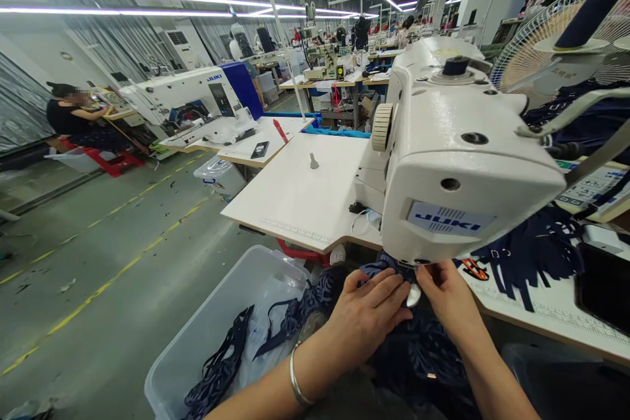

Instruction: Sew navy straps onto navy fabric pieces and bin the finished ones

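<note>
My left hand [367,312] lies flat on dark navy patterned fabric [423,354] just below the head of a white Juki sewing machine [443,144], fingers stretched out and pressing the cloth down. My right hand [445,292] sits beside it on the right, fingers pinched on the fabric edge under the machine's needle area. A silver bangle [295,380] circles my left wrist. The needle and presser foot are hidden behind the machine head.
A clear plastic bin [207,335] with navy straps stands at my lower left. Navy strap pieces [531,259] lie on the white table [305,197] to the right. A fan [566,39] and thread cone [588,13] stand behind. A seated person [73,118] works far left.
</note>
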The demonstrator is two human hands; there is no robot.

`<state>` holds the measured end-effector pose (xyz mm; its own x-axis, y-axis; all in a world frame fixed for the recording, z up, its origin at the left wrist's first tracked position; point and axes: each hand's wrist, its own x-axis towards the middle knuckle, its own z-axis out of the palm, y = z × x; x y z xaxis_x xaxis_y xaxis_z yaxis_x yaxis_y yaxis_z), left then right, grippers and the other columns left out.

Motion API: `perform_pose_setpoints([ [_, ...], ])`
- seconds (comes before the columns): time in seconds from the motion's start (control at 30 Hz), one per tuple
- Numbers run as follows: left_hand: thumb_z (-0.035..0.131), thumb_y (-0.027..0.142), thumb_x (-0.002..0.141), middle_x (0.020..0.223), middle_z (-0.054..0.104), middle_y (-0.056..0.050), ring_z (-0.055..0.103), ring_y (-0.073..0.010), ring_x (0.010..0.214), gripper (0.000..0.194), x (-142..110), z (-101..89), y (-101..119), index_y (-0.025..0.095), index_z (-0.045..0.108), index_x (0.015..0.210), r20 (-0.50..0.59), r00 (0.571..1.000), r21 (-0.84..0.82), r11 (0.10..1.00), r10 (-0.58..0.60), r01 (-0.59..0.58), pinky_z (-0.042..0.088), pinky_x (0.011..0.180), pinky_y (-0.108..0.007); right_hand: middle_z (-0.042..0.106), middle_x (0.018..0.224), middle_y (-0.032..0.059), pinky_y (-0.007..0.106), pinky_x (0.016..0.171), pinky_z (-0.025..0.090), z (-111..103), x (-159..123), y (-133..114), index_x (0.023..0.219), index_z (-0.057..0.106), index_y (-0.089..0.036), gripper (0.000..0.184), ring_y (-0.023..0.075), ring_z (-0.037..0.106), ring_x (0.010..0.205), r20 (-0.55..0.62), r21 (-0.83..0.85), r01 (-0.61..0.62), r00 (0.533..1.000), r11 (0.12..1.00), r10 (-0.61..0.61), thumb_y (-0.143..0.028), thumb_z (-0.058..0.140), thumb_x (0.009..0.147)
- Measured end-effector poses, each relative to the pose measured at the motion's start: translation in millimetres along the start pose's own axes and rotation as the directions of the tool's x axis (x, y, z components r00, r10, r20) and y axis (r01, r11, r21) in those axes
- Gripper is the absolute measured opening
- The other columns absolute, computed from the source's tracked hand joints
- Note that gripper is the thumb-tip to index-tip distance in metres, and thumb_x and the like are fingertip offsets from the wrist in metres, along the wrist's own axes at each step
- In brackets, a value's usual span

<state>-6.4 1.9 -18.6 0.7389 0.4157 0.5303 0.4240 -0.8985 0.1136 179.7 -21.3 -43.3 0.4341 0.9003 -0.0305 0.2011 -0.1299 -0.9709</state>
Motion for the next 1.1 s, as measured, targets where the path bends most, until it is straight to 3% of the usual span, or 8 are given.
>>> perform_pose_setpoints([
  [0.4, 0.048, 0.033, 0.100, 0.123, 0.064, -0.005, 0.056, -0.0171, 0.122, 0.031, 2.2, -0.6, -2.0, 0.017, 0.054, 0.126, -0.003, 0.999, 0.015, 0.999, 0.034, -0.034, 0.038, 0.102, -0.034, 0.063, 0.093, 0.0055, 0.035, 0.079, 0.044, -3.1, 1.8, 1.5, 0.095, 0.054, -0.022, 0.032, 0.0241, 0.058, 0.093, 0.058, -0.026, -0.004, 0.998, 1.000, 0.005, -0.051, 0.057, 0.082],
  [0.6, 0.047, 0.035, 0.100, 0.120, 0.066, -0.005, 0.057, -0.0179, 0.119, 0.030, 8.0, -6.8, -0.5, 0.020, 0.057, 0.125, 0.044, 0.999, 0.015, 1.000, 0.007, -0.008, 0.038, 0.098, -0.033, 0.062, 0.080, 0.0020, 0.034, 0.074, 0.045, -7.9, 4.2, 0.1, 0.090, 0.057, -0.022, 0.027, 0.0228, 0.059, 0.084, 0.076, -0.073, -0.003, 0.997, 0.997, 0.009, -0.048, 0.057, 0.082],
  [0.77, 0.045, 0.037, 0.101, 0.116, 0.067, -0.005, 0.058, -0.0180, 0.116, 0.030, 9.9, -6.5, 4.0, 0.019, 0.058, 0.122, 0.034, 0.999, 0.056, 0.998, -0.013, 0.012, 0.037, 0.097, -0.033, 0.057, 0.061, 0.0003, 0.035, 0.070, 0.046, -15.3, 14.9, -5.2, 0.068, 0.057, -0.023, 0.024, 0.0246, 0.060, 0.075, 0.103, -0.179, 0.036, 0.995, 0.983, -0.018, -0.044, 0.058, 0.077],
  [0.93, 0.042, 0.040, 0.102, 0.117, 0.065, -0.006, 0.055, -0.0180, 0.117, 0.034, 10.1, -0.1, 6.8, 0.017, 0.057, 0.122, 0.025, 0.999, 0.106, 0.994, -0.038, 0.035, 0.032, 0.097, -0.033, 0.072, 0.082, 0.0069, 0.042, 0.087, 0.046, -16.8, 29.0, -7.5, 0.081, 0.069, -0.022, 0.021, 0.0306, 0.063, 0.097, 0.129, -0.172, 0.149, 0.983, 0.974, -0.128, -0.040, 0.061, 0.073],
  [1.1, 0.041, 0.040, 0.102, 0.118, 0.064, -0.004, 0.053, -0.0183, 0.117, 0.036, 12.4, 1.3, 7.5, 0.015, 0.056, 0.124, 0.034, 0.998, 0.103, 0.994, -0.048, 0.045, 0.031, 0.096, -0.035, 0.073, 0.088, 0.0080, 0.045, 0.093, 0.044, -16.0, 37.8, -2.3, 0.084, 0.070, -0.023, 0.020, 0.0308, 0.063, 0.101, 0.075, -0.167, 0.224, 0.974, 0.960, -0.214, -0.036, 0.063, 0.071],
])
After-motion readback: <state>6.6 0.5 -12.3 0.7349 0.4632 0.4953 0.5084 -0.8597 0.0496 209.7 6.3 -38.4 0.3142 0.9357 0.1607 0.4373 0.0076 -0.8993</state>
